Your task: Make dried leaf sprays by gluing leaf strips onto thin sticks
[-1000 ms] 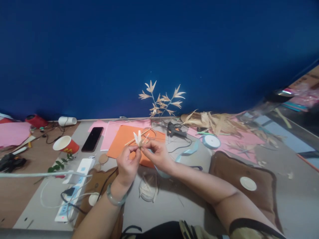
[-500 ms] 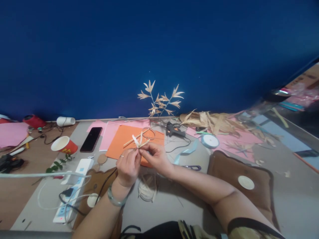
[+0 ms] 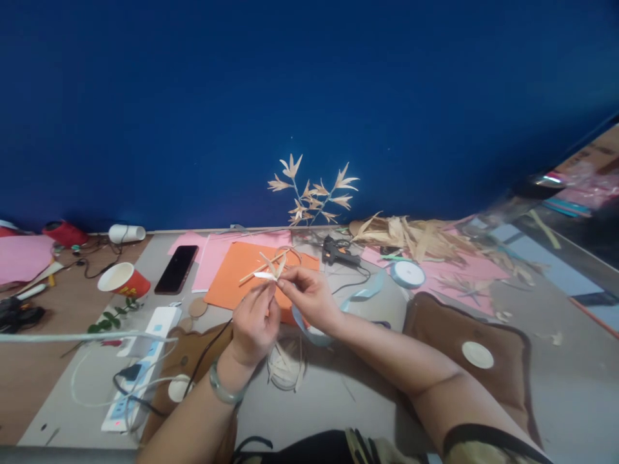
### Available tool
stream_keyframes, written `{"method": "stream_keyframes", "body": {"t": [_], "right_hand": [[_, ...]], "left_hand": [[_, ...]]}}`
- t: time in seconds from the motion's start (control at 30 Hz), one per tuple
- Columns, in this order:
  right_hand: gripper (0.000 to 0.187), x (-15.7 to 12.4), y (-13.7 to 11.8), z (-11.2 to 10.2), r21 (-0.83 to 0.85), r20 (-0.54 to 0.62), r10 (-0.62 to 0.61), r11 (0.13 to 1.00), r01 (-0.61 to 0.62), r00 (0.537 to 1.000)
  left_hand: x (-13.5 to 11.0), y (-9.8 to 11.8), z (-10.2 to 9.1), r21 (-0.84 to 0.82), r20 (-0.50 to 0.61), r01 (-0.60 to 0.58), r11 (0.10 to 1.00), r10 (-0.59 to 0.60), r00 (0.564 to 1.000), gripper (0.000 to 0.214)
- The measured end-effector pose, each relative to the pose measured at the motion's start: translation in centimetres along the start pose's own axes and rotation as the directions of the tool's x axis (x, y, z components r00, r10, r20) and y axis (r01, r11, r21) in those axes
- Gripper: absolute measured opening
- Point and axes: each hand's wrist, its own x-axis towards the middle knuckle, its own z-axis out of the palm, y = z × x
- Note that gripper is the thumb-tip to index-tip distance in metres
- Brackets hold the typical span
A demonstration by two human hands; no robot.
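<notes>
Over the orange sheet [image 3: 227, 283], a small dried corn-husk flower [image 3: 275, 267] with pale, pointed petals is pinched at its base. My left hand [image 3: 256, 322] grips it from below, fingers closed. My right hand [image 3: 309, 299] meets it from the right, thumb and fingertips pressed together at the base; the exact grip is partly hidden. A light blue ribbon [image 3: 360, 296] runs from its spool [image 3: 407, 274] and curves under my right wrist; its end is not clear. Thin sticks [image 3: 249, 278] lie on the orange sheet behind the flower.
A finished-looking husk-flower branch [image 3: 314, 193] stands at the back. Dried husks [image 3: 411, 238] and a glue gun [image 3: 338, 251] lie right of centre. Leftward are a phone [image 3: 176, 269], a paper cup [image 3: 124, 281] and a power strip [image 3: 141, 370] with cables. Brown cushions [image 3: 469, 399] flank my arms.
The husk flower has tilted, its white petal swinging down to the left. My left hand has turned and shifted slightly right. The blue ribbon now loops beneath my right wrist.
</notes>
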Motion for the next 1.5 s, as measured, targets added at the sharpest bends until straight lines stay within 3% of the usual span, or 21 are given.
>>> {"method": "stream_keyframes", "body": {"t": [0.13,0.23,0.3,0.37,0.53,0.7,0.8,0.97,1.1,1.2,1.5], "right_hand": [[0.021,0.4,-0.3,-0.3,0.091,0.082,0.056,0.994,-0.063,0.995],[0.023,0.6,-0.4,-0.5,0.098,0.117,0.076,0.991,-0.087,0.99],[0.026,0.8,-0.5,-0.6,0.104,0.151,0.099,0.988,-0.115,0.984],[0.027,1.0,-0.5,-0.7,0.128,0.193,0.126,0.98,-0.152,0.973],[0.025,1.4,-0.4,-1.1,0.195,0.306,0.158,0.955,-0.224,0.939],[0.023,1.8,-0.4,-1.6,0.19,0.394,0.165,0.948,-0.256,0.904],[0.023,1.9,-0.4,-1.8,0.201,0.449,0.154,0.943,-0.267,0.88],[0.022,1.8,-0.3,-1.9,0.221,0.446,0.157,0.935,-0.278,0.881],[0.02,1.9,-0.3,-2.0,0.207,0.481,0.151,0.938,-0.279,0.864],[0.018,1.9,-0.6,-2.1,0.186,0.455,0.143,0.95,-0.25,0.879],[0.021,2.0,-0.8,-2.2,0.148,0.422,0.17,0.956,-0.252,0.891]], "left_hand": [[1.0,0.2,-0.5,-0.167,-0.082,0.032,0.985,-0.046,0.996,0.026],[1.8,0.3,-0.9,-0.364,-0.038,0.238,0.901,-0.27,0.962,0.014],[2.4,0.4,-1.0,-0.478,0.056,0.404,0.78,-0.432,0.9,0.013],[2.8,0.4,-1.1,-0.573,0.176,0.516,0.636,-0.52,0.836,0.016],[3.4,0.4,-1.0,-0.7,0.4,0.639,0.318,-0.566,0.72,0.022],[3.6,0.2,-1.2,-0.695,0.525,0.708,0.129,-0.581,0.621,0.028],[3.6,0.0,-1.3,-0.674,0.587,0.736,0.067,-0.556,0.589,0.03],[3.5,-0.2,-1.4,-0.653,0.645,0.757,-0.003,-0.526,0.554,0.03],[3.7,0.2,-1.6,-0.66,0.642,0.751,0.018,-0.507,0.575,0.028],[3.8,0.3,-1.7,-0.685,0.613,0.728,0.027,-0.517,0.597,0.027],[3.5,-0.5,-1.4,-0.645,0.677,0.763,-0.036,-0.49,0.549,0.027]]}}
